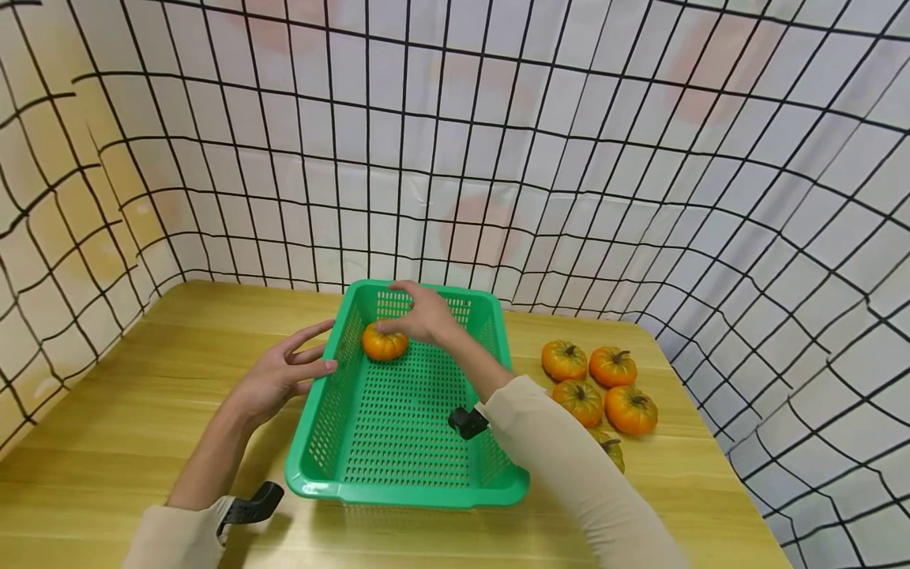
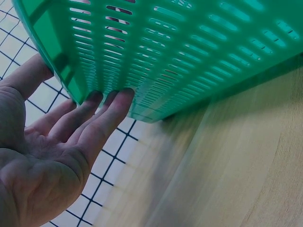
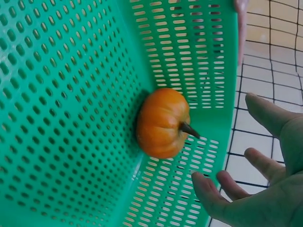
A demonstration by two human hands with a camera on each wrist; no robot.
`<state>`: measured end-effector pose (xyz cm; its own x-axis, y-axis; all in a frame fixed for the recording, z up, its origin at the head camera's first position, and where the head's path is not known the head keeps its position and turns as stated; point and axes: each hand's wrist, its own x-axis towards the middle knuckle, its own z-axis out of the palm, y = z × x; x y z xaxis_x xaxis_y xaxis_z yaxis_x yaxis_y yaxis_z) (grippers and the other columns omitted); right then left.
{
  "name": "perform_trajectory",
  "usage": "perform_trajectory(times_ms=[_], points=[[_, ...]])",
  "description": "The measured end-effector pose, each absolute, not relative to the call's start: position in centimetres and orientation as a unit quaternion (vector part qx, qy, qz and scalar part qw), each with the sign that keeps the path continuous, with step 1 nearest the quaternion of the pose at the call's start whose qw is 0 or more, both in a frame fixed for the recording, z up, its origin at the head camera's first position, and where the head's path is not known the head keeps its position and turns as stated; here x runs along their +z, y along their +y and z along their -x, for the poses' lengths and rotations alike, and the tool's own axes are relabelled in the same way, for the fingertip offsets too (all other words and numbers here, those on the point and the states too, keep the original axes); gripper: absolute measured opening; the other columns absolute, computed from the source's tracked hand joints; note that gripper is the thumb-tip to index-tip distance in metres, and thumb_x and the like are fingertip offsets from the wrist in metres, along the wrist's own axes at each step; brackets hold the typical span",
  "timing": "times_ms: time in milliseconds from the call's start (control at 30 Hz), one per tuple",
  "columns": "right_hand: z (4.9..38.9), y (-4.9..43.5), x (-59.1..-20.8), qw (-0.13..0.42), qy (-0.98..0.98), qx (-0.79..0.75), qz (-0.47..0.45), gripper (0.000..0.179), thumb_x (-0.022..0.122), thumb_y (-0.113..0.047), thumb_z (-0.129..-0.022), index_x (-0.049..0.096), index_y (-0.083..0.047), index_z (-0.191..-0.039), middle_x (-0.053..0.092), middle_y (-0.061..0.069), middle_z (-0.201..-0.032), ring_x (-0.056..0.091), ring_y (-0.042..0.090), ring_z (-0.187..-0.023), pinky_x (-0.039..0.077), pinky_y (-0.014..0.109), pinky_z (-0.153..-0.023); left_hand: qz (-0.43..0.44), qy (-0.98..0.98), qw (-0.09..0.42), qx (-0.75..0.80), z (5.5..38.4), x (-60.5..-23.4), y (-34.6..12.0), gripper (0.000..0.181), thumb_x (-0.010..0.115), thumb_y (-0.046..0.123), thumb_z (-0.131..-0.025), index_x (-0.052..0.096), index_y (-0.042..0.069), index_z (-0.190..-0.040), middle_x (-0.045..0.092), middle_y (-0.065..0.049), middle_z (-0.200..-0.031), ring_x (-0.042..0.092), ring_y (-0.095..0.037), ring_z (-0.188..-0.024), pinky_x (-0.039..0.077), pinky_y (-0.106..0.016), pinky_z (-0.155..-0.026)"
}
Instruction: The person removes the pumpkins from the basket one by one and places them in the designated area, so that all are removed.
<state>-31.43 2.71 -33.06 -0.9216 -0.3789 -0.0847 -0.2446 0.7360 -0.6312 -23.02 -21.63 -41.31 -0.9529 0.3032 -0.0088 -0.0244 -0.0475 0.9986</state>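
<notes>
A small orange pumpkin (image 1: 385, 342) with a dark stem sits in the far left corner of a green plastic basket (image 1: 408, 495). Over that corner my right hand (image 1: 424, 316) spreads its fingers, and the right wrist view shows a gap between them and the pumpkin (image 3: 163, 124). My left hand (image 1: 279, 378) is at the basket's left side, fingers extended. In the left wrist view, its fingertips lie right at the outside of the slotted wall (image 2: 156, 61), with the thumb up at the rim.
Several more pumpkins (image 1: 581, 401) are grouped on the wooden table (image 1: 682, 490) to the right of the basket, one partly hidden behind the right sleeve (image 1: 569, 466). Behind the table and along both sides hangs a white curtain with a black grid (image 1: 455, 158).
</notes>
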Motion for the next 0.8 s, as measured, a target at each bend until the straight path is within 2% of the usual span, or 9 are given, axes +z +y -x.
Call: perform_trajectory(times_ms=[200,433,600,700,800], points=[[31.8,2.2,-34.4,0.100,0.926,-0.332,0.147,0.072,0.079,-0.038,-0.089,0.047,-0.024,-0.152,0.035,0.017,-0.162,0.032,0.038,-0.150,0.038,0.055,-0.116,-0.102,0.679,0.113,0.718,23.1,-41.4,-21.7,0.075,0.068,0.011,-0.098,0.028,0.020,-0.162,0.034,-0.024,-0.161,0.060,-0.011,-0.126,0.059,-0.041,-0.093],[32.1,1.6,-35.6,0.103,0.921,-0.346,0.143,0.073,0.079,-0.038,-0.089,0.048,-0.021,-0.152,0.036,0.014,-0.163,0.029,0.038,-0.151,0.036,0.055,-0.118,-0.106,0.679,0.114,0.717,23.1,-41.5,-21.7,0.076,0.067,0.010,-0.098,0.027,0.019,-0.162,0.034,-0.024,-0.161,0.061,-0.011,-0.126,0.059,-0.041,-0.093],[32.1,1.5,-36.3,0.102,0.925,-0.343,0.126,0.072,0.080,-0.037,-0.089,0.049,-0.022,-0.152,0.032,0.010,-0.166,0.013,0.037,-0.156,0.023,0.058,-0.123,-0.107,0.672,0.121,0.722,23.2,-41.4,-21.4,0.076,0.067,0.009,-0.098,0.026,0.018,-0.162,0.033,-0.025,-0.161,0.064,-0.019,-0.123,0.059,-0.042,-0.093],[32.1,1.5,-36.7,0.097,0.926,-0.345,0.116,0.071,0.080,-0.037,-0.088,0.050,-0.023,-0.150,0.032,0.010,-0.166,0.013,0.037,-0.157,0.022,0.058,-0.123,-0.108,0.674,0.121,0.720,23.2,-41.4,-21.5,0.076,0.066,0.009,-0.098,0.026,0.018,-0.162,0.033,-0.025,-0.161,0.066,-0.020,-0.121,0.059,-0.042,-0.092],[32.2,1.2,-36.9,0.099,0.923,-0.356,0.109,0.071,0.081,-0.038,-0.087,0.051,-0.024,-0.150,0.031,0.014,-0.165,0.020,0.036,-0.155,0.030,0.056,-0.121,-0.108,0.676,0.118,0.720,23.2,-41.3,-21.8,0.076,0.066,0.009,-0.098,0.026,0.018,-0.162,0.033,-0.026,-0.161,0.067,-0.019,-0.120,0.060,-0.042,-0.091]])
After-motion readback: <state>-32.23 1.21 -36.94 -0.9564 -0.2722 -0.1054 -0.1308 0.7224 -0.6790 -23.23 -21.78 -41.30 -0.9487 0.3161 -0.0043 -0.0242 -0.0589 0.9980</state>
